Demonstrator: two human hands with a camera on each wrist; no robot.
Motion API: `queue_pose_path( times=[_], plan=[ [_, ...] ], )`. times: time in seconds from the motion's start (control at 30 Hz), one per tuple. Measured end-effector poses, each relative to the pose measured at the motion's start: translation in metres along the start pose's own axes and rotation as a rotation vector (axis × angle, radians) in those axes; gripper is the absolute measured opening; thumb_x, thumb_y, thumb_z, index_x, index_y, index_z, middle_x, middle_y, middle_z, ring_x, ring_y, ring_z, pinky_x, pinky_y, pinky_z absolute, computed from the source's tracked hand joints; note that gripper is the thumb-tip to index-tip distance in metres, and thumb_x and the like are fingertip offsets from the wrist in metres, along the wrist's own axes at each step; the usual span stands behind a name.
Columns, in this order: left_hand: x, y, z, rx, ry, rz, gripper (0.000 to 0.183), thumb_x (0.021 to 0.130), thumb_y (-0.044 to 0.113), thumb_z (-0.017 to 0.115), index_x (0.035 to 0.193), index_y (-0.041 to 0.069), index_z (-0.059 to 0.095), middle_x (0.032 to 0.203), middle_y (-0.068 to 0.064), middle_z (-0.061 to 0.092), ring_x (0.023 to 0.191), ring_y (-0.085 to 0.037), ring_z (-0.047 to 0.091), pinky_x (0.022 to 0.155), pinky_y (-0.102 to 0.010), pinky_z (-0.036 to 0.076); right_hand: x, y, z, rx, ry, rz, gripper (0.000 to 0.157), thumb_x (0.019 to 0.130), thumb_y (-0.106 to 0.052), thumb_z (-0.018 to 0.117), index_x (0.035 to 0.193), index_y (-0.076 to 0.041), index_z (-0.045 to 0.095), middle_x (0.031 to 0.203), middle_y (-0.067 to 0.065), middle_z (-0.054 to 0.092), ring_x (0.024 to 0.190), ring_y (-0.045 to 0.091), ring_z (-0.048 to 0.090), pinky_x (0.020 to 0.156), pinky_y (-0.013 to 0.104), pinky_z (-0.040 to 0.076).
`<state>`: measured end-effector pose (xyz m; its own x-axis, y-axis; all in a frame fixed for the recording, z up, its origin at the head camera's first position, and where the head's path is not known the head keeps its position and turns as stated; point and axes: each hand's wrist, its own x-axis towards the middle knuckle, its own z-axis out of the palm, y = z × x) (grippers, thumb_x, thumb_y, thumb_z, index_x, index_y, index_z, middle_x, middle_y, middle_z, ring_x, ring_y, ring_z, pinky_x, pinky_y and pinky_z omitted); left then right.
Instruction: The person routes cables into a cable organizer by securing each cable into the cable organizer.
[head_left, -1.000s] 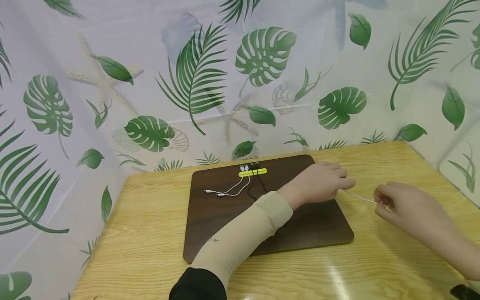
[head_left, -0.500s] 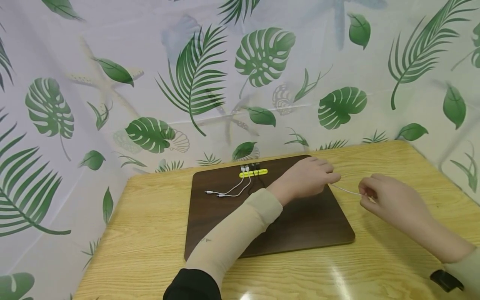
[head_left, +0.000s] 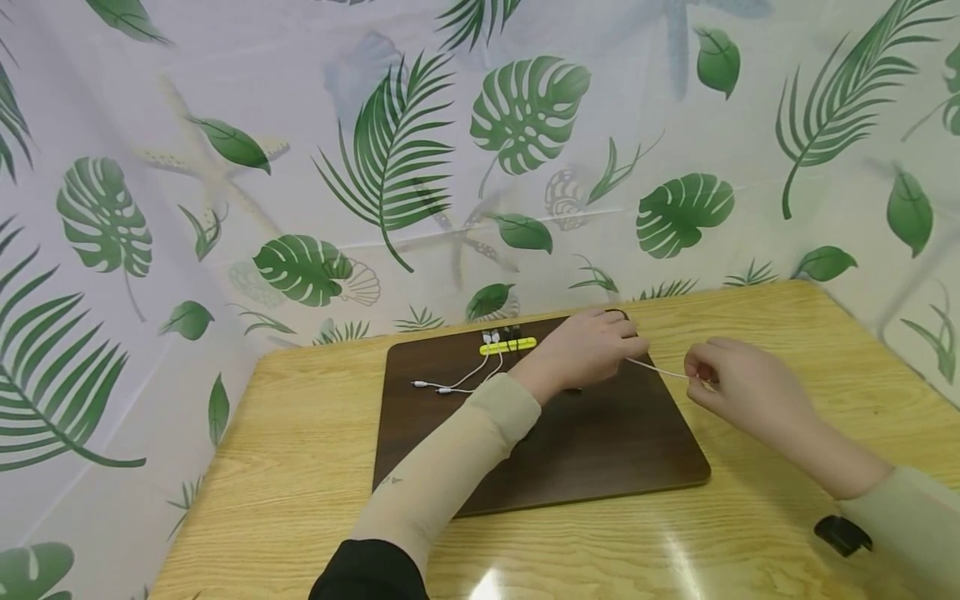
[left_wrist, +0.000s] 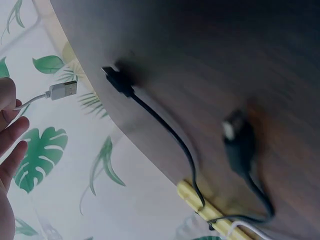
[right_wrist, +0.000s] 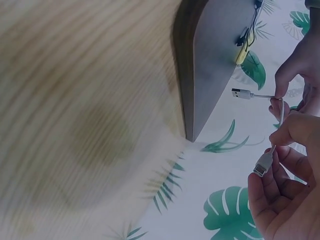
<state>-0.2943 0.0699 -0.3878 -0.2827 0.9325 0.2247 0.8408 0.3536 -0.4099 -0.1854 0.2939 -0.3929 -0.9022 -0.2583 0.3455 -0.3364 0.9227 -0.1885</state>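
Observation:
Stretched between both hands is a short white USB cable [head_left: 657,367]. My left hand [head_left: 588,346] pinches it near one end, above the dark board's back right; the USB-A plug [left_wrist: 64,90] sticks out past the fingers in the left wrist view. Thumb and fingers of my right hand [head_left: 750,392] pinch the other end, right of the board; its white plug [right_wrist: 263,165] shows in the right wrist view. A yellow cable clip strip [head_left: 508,345] lies at the board's back edge. It holds white cables [head_left: 480,371] and black cables [left_wrist: 172,132].
The dark brown board [head_left: 585,450] lies on a light wood table [head_left: 285,467]. Behind stands a leaf-printed cloth [head_left: 420,167]. Black USB plugs [left_wrist: 240,145] rest on the board, partly hidden by the left arm in the head view.
Both hands have moved left with the white USB cable, the left one further over the board. The cables in the yellow clip strip have stayed put.

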Motion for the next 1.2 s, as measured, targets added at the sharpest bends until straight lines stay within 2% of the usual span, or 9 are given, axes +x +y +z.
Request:
queue_pose_path(
  times=[0.27,0.57,0.73,1.0,1.2],
  plan=[
    [-0.014,-0.01,0.007,-0.025,0.027,-0.022,0.023,0.101,0.01,0.06,0.112,0.026,0.072,0.105,0.007,0.072,0.106,-0.014,0.069,0.1,-0.029,0.052,0.013,-0.01,0.008,0.015,-0.021,-0.006,0.009,0.085,-0.009,0.069,0.081,-0.014,0.063,0.075,-0.002,0.056,0.067,0.014,0.049,0.06,0.03,0.037],
    [-0.027,-0.019,0.009,-0.007,0.03,-0.029,0.021,0.1,0.011,0.063,0.112,0.025,0.072,0.104,0.007,0.072,0.105,-0.015,0.069,0.096,-0.03,0.052,0.025,-0.017,0.018,0.059,-0.057,0.008,0.006,0.085,-0.008,0.072,0.086,-0.011,0.068,0.078,0.001,0.061,0.069,0.015,0.052,0.061,0.031,0.04],
    [-0.033,-0.024,0.009,-0.016,0.016,-0.039,0.02,0.1,0.011,0.065,0.114,0.024,0.072,0.104,0.006,0.072,0.103,-0.017,0.069,0.096,-0.031,0.052,0.031,-0.021,0.023,0.052,-0.059,0.0,0.008,0.084,-0.007,0.072,0.083,-0.012,0.066,0.078,0.001,0.062,0.069,0.016,0.054,0.061,0.032,0.042],
    [-0.045,-0.033,0.01,-0.028,-0.002,-0.042,0.022,0.102,0.007,0.06,0.116,0.021,0.071,0.108,0.003,0.073,0.108,-0.018,0.069,0.103,-0.032,0.052,0.041,-0.031,0.03,0.041,-0.028,-0.043,0.01,0.085,-0.006,0.072,0.082,-0.011,0.064,0.074,0.001,0.057,0.067,0.016,0.05,0.061,0.032,0.04],
    [-0.053,-0.04,0.013,-0.012,-0.007,-0.05,0.021,0.103,0.006,0.061,0.115,0.019,0.071,0.108,0.002,0.072,0.107,-0.019,0.068,0.102,-0.032,0.052,0.05,-0.036,0.036,0.049,-0.044,-0.05,0.01,0.085,-0.006,0.072,0.082,-0.011,0.063,0.075,0.002,0.056,0.067,0.017,0.051,0.061,0.033,0.041]
  ],
)
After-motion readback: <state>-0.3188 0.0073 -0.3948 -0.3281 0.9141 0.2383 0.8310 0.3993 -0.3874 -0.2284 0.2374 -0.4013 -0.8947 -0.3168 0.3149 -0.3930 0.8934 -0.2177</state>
